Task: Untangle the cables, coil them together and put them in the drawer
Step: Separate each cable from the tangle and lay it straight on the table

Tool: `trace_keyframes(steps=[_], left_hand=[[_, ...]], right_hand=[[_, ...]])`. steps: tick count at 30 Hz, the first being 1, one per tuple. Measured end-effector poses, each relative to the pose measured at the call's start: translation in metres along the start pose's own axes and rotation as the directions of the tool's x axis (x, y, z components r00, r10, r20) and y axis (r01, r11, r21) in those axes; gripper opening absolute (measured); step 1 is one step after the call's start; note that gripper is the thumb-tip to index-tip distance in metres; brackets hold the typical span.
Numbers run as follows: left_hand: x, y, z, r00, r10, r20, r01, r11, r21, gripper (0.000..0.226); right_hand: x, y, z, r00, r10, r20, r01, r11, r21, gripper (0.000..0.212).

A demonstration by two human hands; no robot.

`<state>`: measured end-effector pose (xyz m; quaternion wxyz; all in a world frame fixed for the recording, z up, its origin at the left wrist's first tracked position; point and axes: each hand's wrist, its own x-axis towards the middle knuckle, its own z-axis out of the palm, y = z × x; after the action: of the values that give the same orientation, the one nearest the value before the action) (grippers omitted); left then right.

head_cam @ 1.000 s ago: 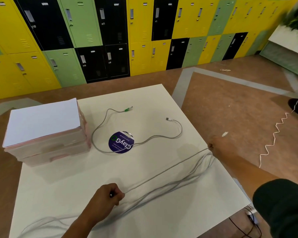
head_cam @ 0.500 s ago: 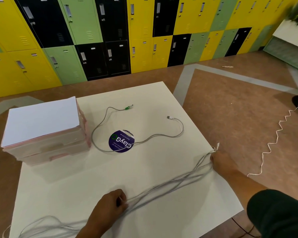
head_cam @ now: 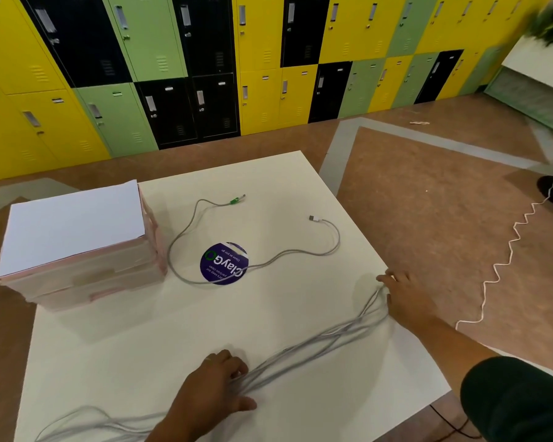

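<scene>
Grip state: the left hand (head_cam: pixel 217 387) has its fingers curled over the cable bundle (head_cam: pixel 316 344) near the front of the worktop (head_cam: pixel 141 346), with the strands passing between fingers and thumb. The right hand (head_cam: pixel 403 298) rests on the far end of the bundle at the right edge. Whether it pinches the strands or only presses them cannot be told.

At far left stands the drawer unit (head_cam: pixel 77 282), its drawers shut and a white sheet on top. Loose loops of the bundle trail from the left hand toward the front-left corner. Behind the bundle, mid-worktop, a separate loose cable (head_cam: pixel 179 247) lies across a round sticker (head_cam: pixel 224 263), well apart from both hands.

Step in hand, as judged: straightening the bundle between the hands before coiling.

1. Keep the left grip light so strands slide and do not bunch.
2. Draw the right end outward along the worktop, not upward.
3. Stop at any knot and free it by hand.
4. Collect the loose cable before forming the coil.
</scene>
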<state>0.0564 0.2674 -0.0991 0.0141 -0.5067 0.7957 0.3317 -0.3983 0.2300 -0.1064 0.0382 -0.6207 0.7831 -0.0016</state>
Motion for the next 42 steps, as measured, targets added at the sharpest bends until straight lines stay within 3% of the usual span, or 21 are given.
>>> trace_keyframes(steps=[4, 6, 10, 19, 22, 26, 29, 33, 42], left_hand=[[0.003, 0.001, 0.001, 0.999, 0.036, -0.033, -0.034, 0.997, 0.063, 0.016], [0.005, 0.000, 0.002, 0.998, 0.042, -0.039, -0.039, 0.997, 0.065, 0.009], [0.007, -0.003, 0.001, 0.998, 0.045, -0.034, -0.043, 0.997, 0.062, 0.013], [0.016, -0.002, -0.002, 1.000, -0.007, -0.017, 0.007, 1.000, 0.015, 0.029], [0.027, -0.003, -0.010, 0.996, -0.047, -0.073, 0.043, 0.998, -0.044, 0.035], [0.050, -0.011, -0.037, 0.977, -0.078, -0.200, 0.070, 0.997, -0.043, 0.016], [0.073, -0.019, -0.060, 0.945, -0.086, -0.315, 0.081, 0.996, -0.029, 0.008], [0.105, -0.032, -0.085, 0.911, -0.088, -0.403, 0.091, 0.996, -0.013, 0.014], [0.138, -0.056, -0.106, 0.937, -0.132, -0.322, 0.149, 0.989, 0.028, 0.024]], right_hand=[[-0.001, 0.006, 0.004, 0.994, 0.015, 0.109, -0.018, 1.000, 0.023, 0.040], [-0.003, 0.008, 0.002, 0.993, 0.038, 0.112, -0.043, 0.998, 0.050, 0.034], [-0.002, 0.010, 0.000, 0.994, 0.060, 0.096, -0.072, 0.989, 0.127, 0.025], [0.005, 0.016, -0.004, 0.977, 0.143, 0.161, -0.183, 0.944, 0.275, 0.032], [0.015, 0.009, -0.010, 0.967, 0.210, 0.144, -0.240, 0.943, 0.231, 0.031], [0.032, -0.015, -0.022, 0.973, 0.219, 0.073, -0.227, 0.966, 0.122, 0.029], [0.048, -0.046, -0.033, 0.988, 0.134, 0.075, -0.142, 0.985, 0.103, 0.025], [0.072, -0.102, -0.034, 0.992, -0.107, 0.062, 0.095, 0.980, 0.176, 0.021], [0.093, -0.233, -0.026, 0.894, -0.444, 0.058, 0.387, 0.832, 0.397, 0.025]])
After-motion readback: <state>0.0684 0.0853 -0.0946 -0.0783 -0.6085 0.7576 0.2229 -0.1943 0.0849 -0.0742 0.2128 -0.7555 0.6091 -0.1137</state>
